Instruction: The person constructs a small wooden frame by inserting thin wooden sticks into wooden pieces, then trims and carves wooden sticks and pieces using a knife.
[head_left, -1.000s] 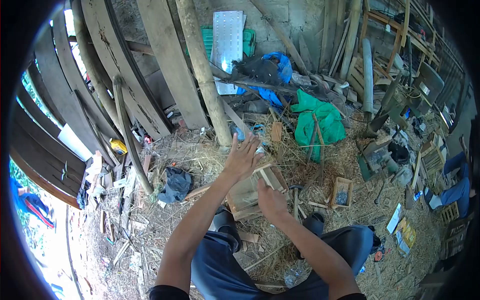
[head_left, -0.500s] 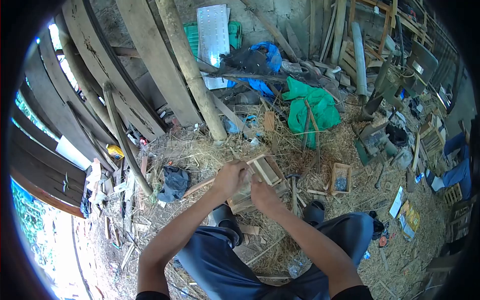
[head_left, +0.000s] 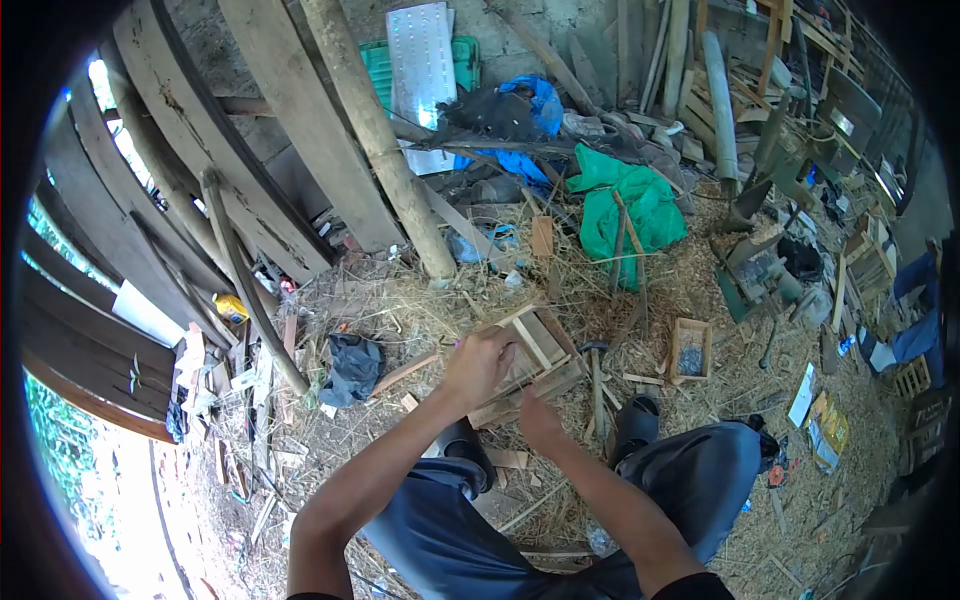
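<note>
A small open wooden box (head_left: 541, 337) with a pale slat across it rests in front of me between my feet, on top of a wooden block (head_left: 562, 378). My left hand (head_left: 478, 370) is closed at the box's left side, its fingers curled over the edge. Just below the near side of the box is my right hand (head_left: 542, 422), its fingers pinched together; whatever they hold is too small to make out. To the right of the box a hammer (head_left: 595, 372) lies with its handle towards me.
A small wooden tray of nails (head_left: 692, 362) sits on the straw-strewn ground to the right. Beyond are a green plastic sheet (head_left: 625, 215) and a leaning pole (head_left: 385, 150). A dark plastic bag (head_left: 353, 370) lies at left. Another person's legs (head_left: 915, 310) show at far right.
My right hand has come down and towards me, away from the box's slat. My left hand has moved slightly right and lower, and more of the box's inside shows.
</note>
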